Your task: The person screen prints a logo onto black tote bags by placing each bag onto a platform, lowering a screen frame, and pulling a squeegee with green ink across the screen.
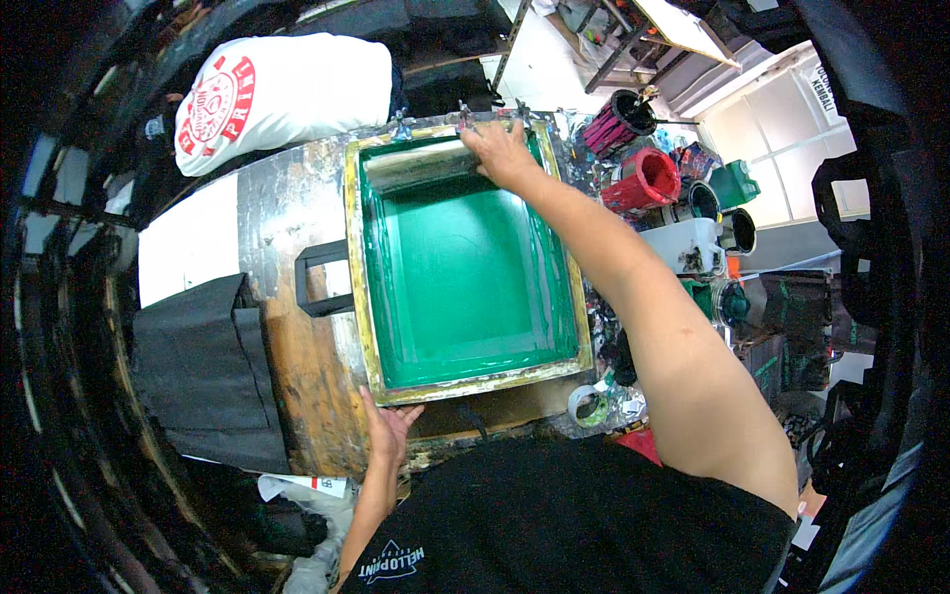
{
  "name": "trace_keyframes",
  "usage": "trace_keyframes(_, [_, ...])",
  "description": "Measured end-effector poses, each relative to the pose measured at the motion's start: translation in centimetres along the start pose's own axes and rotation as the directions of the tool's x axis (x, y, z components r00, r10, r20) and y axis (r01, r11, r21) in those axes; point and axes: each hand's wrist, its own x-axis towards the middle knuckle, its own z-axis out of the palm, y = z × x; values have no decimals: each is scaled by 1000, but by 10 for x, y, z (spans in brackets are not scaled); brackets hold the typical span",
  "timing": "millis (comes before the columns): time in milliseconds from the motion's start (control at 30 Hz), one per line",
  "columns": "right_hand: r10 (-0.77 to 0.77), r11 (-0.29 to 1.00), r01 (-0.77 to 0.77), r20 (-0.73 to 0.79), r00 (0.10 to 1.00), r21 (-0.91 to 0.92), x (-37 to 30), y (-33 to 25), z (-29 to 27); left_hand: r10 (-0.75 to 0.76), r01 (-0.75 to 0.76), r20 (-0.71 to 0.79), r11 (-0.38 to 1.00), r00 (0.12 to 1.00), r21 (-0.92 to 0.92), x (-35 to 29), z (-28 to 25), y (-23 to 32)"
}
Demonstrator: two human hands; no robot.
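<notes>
A screen printing frame [584, 332] with a worn, yellowish rim and green mesh lies in front of me, its near edge apparently raised off the table. Inside its far end rests a squeegee [421, 165] with a pale, stained blade or handle. My right hand [500, 155] reaches over the frame to that far end, its fingers curled about the squeegee's right end, close to the rim; the exact grip is partly hidden. Palm up at the near left corner, my left hand [389, 428] supports the frame, thumb at the side and fingers partly beneath the edge.
Metal clamps [401, 126] line the frame's far side. A black fabric bag [208, 371] lies left on the stained table [297, 406], near a white printed cloth bundle [297, 89]. Ink containers such as a red bucket [643, 181] crowd the right; a tape roll [589, 406] is nearer.
</notes>
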Motion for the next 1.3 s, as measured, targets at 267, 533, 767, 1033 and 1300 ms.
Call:
trace_keyframes(267, [2, 991, -39, 272, 962, 128, 54, 13, -34, -339, 339, 23, 941, 941, 8, 7, -30, 14])
trace_keyframes(533, [88, 994, -95, -111, 990, -58, -10, -10, 14, 255, -501, 448, 205, 857, 841, 67, 71, 133])
trace_keyframes(767, [18, 998, -33, 255, 967, 53, 26, 19, -22, 471, -323, 796, -739, 380, 591, 223, 211, 237])
trace_keyframes(1033, [135, 990, -140, 172, 976, 15, 7, 18, 0, 435, -289, 826, -790, 357, 541, 277, 210, 226])
trace_keyframes(1300, [144, 986, -157, 181, 973, 57, -65, -28, -24, 419, -276, 805, -786, 420, 553, 214, 170, 175])
